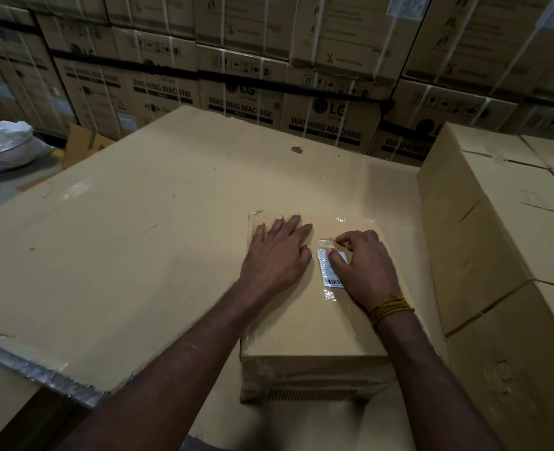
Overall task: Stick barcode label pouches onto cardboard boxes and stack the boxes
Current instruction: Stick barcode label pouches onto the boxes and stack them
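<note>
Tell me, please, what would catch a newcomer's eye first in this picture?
First, the two hands on the small cardboard box at centre: the left hand lies flat on its top, while the right hand presses down a clear label pouch with a barcode. The box sits on a big flat cardboard sheet. Behind stands a wall of washing machine cartons, and plain boxes are stacked at right.

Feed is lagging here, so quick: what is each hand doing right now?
Left hand: open, fingers flat on top of the small cardboard box.
Right hand: fingers curled, pressing the label pouch onto the box top.
</note>
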Tool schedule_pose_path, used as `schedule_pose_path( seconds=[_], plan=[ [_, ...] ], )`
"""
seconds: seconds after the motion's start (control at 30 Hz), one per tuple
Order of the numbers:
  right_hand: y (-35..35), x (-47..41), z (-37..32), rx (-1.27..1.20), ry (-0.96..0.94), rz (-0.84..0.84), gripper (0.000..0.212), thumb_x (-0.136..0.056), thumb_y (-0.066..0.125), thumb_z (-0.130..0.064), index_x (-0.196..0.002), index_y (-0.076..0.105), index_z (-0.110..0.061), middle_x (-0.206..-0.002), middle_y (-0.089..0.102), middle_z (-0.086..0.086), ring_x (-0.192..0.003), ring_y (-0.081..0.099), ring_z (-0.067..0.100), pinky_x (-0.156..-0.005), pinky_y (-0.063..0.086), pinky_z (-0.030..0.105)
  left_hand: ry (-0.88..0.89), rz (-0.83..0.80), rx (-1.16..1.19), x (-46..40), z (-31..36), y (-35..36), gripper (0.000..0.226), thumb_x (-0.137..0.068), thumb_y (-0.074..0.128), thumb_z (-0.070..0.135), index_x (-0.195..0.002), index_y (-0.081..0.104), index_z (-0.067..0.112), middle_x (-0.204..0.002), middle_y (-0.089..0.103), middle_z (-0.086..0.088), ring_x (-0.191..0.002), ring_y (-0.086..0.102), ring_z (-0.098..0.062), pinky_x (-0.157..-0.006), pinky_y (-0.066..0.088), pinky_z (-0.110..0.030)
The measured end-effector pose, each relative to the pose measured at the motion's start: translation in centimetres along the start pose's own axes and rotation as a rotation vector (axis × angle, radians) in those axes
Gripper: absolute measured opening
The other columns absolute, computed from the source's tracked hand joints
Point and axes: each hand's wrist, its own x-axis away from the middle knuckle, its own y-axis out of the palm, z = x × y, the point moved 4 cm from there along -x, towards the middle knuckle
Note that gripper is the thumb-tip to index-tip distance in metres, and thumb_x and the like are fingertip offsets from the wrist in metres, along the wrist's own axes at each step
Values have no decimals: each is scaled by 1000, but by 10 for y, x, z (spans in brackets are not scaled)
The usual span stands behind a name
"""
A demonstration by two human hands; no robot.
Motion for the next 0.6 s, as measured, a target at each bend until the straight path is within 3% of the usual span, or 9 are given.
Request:
schedule_pose_path(
  seconds=[0.27, 0.43, 0.6],
  plan=[
    [0, 1, 1, 29, 10, -14, 43, -90, 61, -38, -128, 60, -17, -119, 54, 9, -109, 58, 28, -96, 46, 39, 1, 1, 1, 0, 0, 1, 53, -104, 34, 33, -156, 29, 29, -167, 15, 6, -155, 10, -19, -124, 4, -46],
    [-2, 1, -2, -11, 6, 1, 28, -89, 64, -36, -111, 62, -20, -114, 54, 5, -104, 60, 25, -92, 48, 38, 0, 2, 8, 0, 0, 1, 52, -104, 35, 33, -155, 29, 29, -167, 15, 6, -155, 10, -18, -124, 4, -46],
    [-2, 1, -1, 5, 11, -12, 38, -90, 63, -38, -123, 60, -20, -118, 53, 7, -107, 59, 26, -95, 47, 38, 2, 8, 10, -1, 0, 2, 52, -103, 35, 33, -155, 30, 29, -167, 16, 6, -155, 10, -18, -124, 4, -45]
  ],
)
